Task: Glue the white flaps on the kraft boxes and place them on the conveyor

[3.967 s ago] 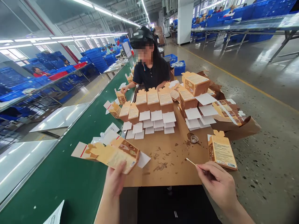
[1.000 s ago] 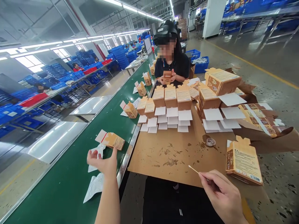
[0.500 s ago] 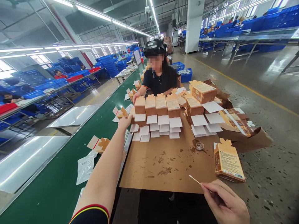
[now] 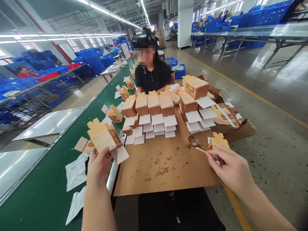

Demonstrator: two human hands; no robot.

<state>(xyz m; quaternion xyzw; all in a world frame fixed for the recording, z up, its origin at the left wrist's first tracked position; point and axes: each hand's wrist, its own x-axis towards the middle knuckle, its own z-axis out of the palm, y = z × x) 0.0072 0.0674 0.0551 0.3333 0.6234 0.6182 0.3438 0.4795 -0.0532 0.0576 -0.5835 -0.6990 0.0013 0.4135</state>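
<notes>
My left hand [image 4: 99, 162] grips a small tan and brown cardboard box [image 4: 103, 136], raised over the edge of the green belt, its white flap hanging open toward me. In my right hand [image 4: 228, 166] a cotton swab [image 4: 201, 149] is pinched, its tip close to a small clear dish [image 4: 194, 142] on the brown cardboard sheet [image 4: 144, 166]. Behind my right fingers stands another box [image 4: 218, 140], partly hidden. Stacked boxes [image 4: 154, 103] with white flaps sticking out toward me line the sheet's far side.
A green conveyor belt [image 4: 48, 179] runs along the left, bearing clear plastic bags [image 4: 76, 171] and more boxes [image 4: 115, 114]. A co-worker [image 4: 154, 75] sits across the table. Wet spots mark the cardboard. Blue crates [image 4: 179, 71] stand on the floor beyond.
My left hand has drawn back from the stack toward me, now with a box in it. My right hand has moved the swab forward to the dish. The view has shifted right.
</notes>
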